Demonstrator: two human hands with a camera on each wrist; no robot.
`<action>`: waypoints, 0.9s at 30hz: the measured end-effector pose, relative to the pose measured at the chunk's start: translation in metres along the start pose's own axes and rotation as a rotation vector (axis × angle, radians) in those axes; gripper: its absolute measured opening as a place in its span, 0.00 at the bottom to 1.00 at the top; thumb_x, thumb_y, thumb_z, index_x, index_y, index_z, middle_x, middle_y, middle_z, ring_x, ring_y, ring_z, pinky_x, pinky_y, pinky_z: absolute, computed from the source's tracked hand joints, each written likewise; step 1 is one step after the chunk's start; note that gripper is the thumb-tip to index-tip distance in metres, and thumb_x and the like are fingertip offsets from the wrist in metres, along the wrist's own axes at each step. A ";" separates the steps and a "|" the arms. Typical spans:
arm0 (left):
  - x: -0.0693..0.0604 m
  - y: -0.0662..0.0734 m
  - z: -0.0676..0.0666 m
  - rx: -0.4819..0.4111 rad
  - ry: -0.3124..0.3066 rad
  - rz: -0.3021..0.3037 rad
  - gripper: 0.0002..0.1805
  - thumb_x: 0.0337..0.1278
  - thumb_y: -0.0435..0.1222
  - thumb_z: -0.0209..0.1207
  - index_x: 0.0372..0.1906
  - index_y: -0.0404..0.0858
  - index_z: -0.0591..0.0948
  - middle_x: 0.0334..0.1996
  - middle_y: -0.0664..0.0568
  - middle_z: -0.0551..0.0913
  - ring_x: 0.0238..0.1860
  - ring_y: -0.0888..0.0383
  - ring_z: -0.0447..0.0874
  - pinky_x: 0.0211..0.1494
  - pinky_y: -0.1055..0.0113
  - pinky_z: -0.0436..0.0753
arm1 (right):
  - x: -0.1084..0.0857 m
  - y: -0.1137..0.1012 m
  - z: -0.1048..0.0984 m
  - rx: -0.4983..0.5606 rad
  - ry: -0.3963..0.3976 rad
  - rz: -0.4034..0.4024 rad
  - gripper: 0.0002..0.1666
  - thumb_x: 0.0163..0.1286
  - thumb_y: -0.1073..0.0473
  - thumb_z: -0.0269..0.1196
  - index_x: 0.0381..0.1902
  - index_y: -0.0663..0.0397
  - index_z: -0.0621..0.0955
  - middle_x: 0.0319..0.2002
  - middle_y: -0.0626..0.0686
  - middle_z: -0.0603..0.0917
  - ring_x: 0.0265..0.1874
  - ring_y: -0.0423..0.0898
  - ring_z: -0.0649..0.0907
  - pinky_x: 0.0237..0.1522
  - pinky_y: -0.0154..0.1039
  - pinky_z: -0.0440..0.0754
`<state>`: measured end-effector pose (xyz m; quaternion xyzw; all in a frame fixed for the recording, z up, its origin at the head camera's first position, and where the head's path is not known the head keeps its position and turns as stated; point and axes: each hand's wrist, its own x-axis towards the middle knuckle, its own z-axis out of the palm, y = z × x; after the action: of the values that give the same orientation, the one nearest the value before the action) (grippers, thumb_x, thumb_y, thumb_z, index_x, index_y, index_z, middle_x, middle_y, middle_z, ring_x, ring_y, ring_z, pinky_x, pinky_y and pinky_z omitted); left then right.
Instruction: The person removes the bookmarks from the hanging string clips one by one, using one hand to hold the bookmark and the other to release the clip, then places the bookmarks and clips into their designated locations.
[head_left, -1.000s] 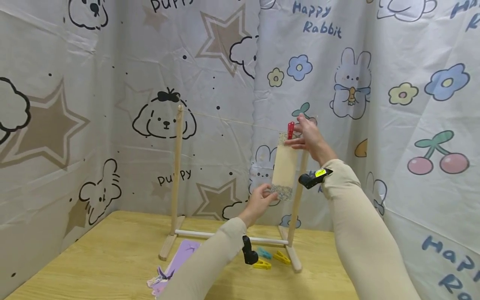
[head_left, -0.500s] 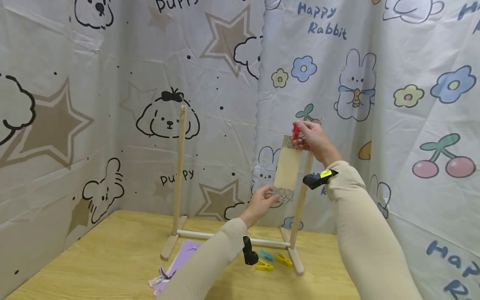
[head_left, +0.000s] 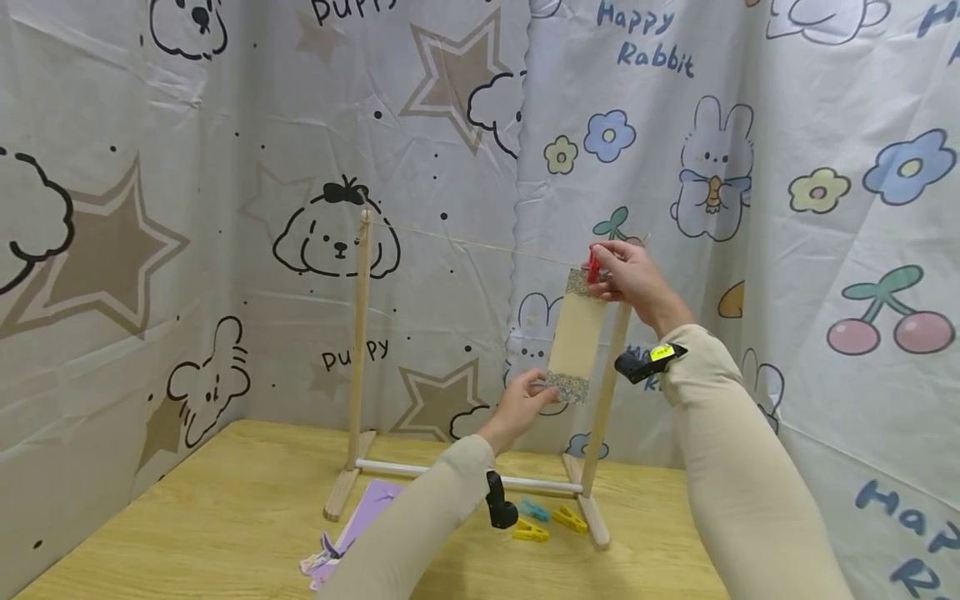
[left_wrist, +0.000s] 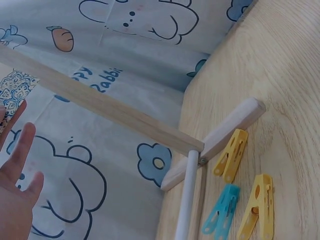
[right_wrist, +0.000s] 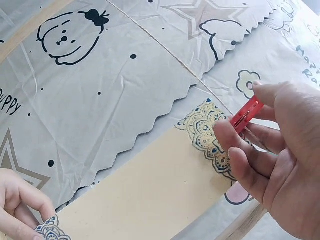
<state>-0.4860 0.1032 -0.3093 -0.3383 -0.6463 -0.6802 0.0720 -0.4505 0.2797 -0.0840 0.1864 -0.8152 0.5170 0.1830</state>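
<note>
A cream card with blue-and-gold patterned ends [head_left: 577,333] hangs upright at the right part of a thin string [right_wrist: 170,52]. My right hand [head_left: 633,279] pinches a red clothespin [right_wrist: 247,114] at the card's top edge, by the string; some of its fingers lie against the card. Down at the lower left corner, my left hand [head_left: 517,408] pinches the card's patterned end between thumb and fingers. In the left wrist view only part of that hand [left_wrist: 17,185] and a corner of the card [left_wrist: 17,92] show.
The string runs between two posts of a wooden stand [head_left: 359,350] with a white crossbar [head_left: 390,468]. Below, on the table [head_left: 225,500], lie two yellow clothespins [left_wrist: 231,156] and a blue clothespin [left_wrist: 221,211]. Purple cards [head_left: 367,512] lie partly behind the left sleeve.
My right thumb and fingers have closed in on the red clothespin, which tilts slightly now. The left hand keeps its hold on the card's lower corner. The view has shifted a little.
</note>
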 end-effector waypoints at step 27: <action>-0.005 -0.004 0.003 0.034 0.006 -0.041 0.15 0.77 0.34 0.58 0.60 0.30 0.77 0.47 0.39 0.88 0.53 0.41 0.86 0.64 0.40 0.73 | -0.003 0.004 0.011 -0.018 0.183 -0.124 0.25 0.82 0.52 0.57 0.65 0.67 0.78 0.43 0.58 0.88 0.18 0.35 0.81 0.24 0.29 0.77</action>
<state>-0.4831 0.1045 -0.3156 -0.3218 -0.6644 -0.6713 0.0657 -0.4507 0.2712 -0.0931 0.1867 -0.7866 0.5121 0.2902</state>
